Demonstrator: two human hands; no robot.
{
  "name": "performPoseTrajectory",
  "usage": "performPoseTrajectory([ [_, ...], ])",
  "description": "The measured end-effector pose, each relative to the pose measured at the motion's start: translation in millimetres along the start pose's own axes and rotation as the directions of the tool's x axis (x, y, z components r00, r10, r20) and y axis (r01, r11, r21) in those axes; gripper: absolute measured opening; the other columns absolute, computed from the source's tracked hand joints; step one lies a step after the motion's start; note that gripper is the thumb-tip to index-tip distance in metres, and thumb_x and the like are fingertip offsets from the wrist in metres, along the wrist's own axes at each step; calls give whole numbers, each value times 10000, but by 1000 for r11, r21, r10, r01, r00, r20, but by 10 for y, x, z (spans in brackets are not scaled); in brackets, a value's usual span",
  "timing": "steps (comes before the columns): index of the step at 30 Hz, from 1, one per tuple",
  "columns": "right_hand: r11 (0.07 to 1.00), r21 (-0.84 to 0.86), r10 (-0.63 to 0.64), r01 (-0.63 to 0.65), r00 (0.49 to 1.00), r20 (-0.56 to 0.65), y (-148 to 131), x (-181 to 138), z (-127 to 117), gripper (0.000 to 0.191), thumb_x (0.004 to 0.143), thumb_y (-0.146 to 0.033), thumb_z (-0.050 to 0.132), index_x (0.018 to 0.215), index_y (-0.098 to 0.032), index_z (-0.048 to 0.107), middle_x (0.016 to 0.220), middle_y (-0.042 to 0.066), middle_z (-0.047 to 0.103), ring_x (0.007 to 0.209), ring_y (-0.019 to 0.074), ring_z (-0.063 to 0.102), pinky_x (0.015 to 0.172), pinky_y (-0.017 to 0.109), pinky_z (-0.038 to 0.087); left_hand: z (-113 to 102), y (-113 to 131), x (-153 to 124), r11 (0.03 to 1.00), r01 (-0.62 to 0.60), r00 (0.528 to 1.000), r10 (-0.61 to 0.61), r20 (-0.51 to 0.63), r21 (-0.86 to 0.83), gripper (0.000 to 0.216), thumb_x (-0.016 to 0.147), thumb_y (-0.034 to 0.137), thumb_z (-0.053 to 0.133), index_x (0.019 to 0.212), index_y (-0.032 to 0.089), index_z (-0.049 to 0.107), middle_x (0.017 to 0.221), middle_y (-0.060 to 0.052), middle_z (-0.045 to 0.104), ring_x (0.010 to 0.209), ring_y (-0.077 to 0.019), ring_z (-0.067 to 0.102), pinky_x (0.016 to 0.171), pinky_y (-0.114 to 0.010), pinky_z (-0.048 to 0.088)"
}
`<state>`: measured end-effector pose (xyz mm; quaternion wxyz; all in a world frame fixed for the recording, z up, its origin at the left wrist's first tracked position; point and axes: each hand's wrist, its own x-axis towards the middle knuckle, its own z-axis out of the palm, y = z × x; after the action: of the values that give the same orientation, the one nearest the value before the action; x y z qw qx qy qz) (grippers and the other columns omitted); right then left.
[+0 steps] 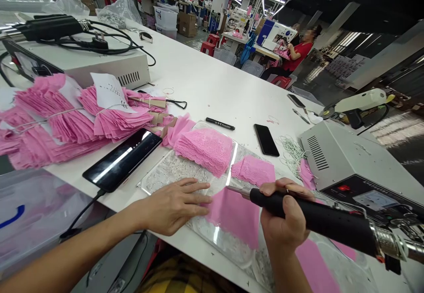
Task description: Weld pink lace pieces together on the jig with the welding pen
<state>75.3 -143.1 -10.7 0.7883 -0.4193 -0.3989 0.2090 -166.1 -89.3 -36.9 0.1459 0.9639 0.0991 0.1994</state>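
Observation:
My right hand (285, 215) is closed around the black grip of a handpiece (318, 218) with a slim metal tip, like an ultrasonic hand tool. Its tip points left, at the upper edge of a flat pink fabric piece (236, 218). My left hand (179, 204) lies flat with fingers stretched out, its fingertips on that piece's left edge. The fabric rests on a scuffed clear plastic board (162, 174). Behind it sit a thick stack of pink lace pieces (205, 149) and a smaller lace stack (253, 170).
A grey power unit (367, 160) with a dial stands right, another grey unit (109, 65) back left. Tied pink fabric bundles (66, 116), a large phone (122, 160) on a cable, a marker (220, 123), a smaller phone (266, 140) and tangled string (293, 154) surround the board.

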Motion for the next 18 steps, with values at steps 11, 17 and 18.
performPoseTrajectory([
  [11,1000,15,27,-27,1000,16,-48,-16,26,86,717,-189,574,801,-206,572,797,-27,568,568,122,588,592,348,515,9,6,-4,1000,9,1000,-9,-1,-20,357,887,121,438,1164,233,634,1293,5,632,1345,-252,448,1115,-414,338],
  [17,997,35,69,-71,996,52,-72,-69,41,86,717,-198,577,803,-205,576,804,-27,564,569,115,575,576,332,509,24,3,-14,1000,-3,1000,3,-11,-26,391,892,126,428,1222,229,610,1311,10,619,1348,-257,443,1100,-428,347],
  [18,997,29,68,-70,996,57,-72,-72,42,74,721,-196,579,794,-204,574,798,-26,564,571,116,576,580,333,509,26,4,-15,1000,-1,1000,1,-13,-29,391,891,126,428,1220,229,612,1306,8,622,1349,-257,441,1101,-428,345],
])
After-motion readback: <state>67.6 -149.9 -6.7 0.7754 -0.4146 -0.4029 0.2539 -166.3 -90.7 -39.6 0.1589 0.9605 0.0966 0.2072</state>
